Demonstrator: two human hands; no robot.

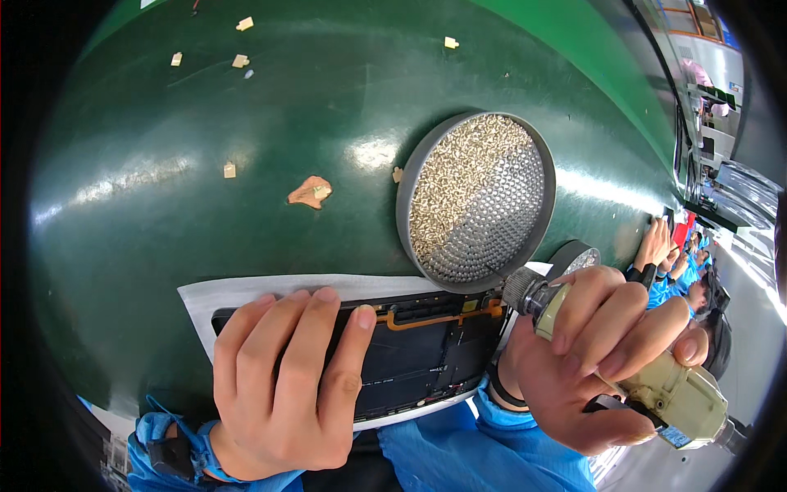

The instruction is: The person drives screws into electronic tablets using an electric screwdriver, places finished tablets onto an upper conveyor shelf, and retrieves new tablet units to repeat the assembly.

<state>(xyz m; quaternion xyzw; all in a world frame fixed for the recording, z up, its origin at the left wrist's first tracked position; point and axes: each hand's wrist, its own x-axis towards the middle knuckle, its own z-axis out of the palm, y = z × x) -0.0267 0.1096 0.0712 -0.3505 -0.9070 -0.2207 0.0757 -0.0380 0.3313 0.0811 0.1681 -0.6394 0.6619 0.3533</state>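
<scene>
An opened tablet [402,361] lies on white paper [201,303] at the near edge of the table, with black inner parts and an orange flex cable showing. My left hand [287,381] rests over its left part, fingers stretched out and holding nothing. In my right hand [607,353], fingers wrapped round it, is a pale yellow-green electric screwdriver [672,398]. Its knurled grey nose [525,289] points left, and its thin bit reaches over the near rim of a round grey tray [545,209]. Small brass-coloured screws [447,193] heap on that tray's left side; its right side shows a dimpled plate.
Beyond my right hand stands a smaller round container [574,256]. Small cream tabs [229,170] and a brown scrap [310,193] lie scattered on the green table [328,107]. Co-workers in blue sleeves sit along the right, one person's hand [653,243] near the table edge.
</scene>
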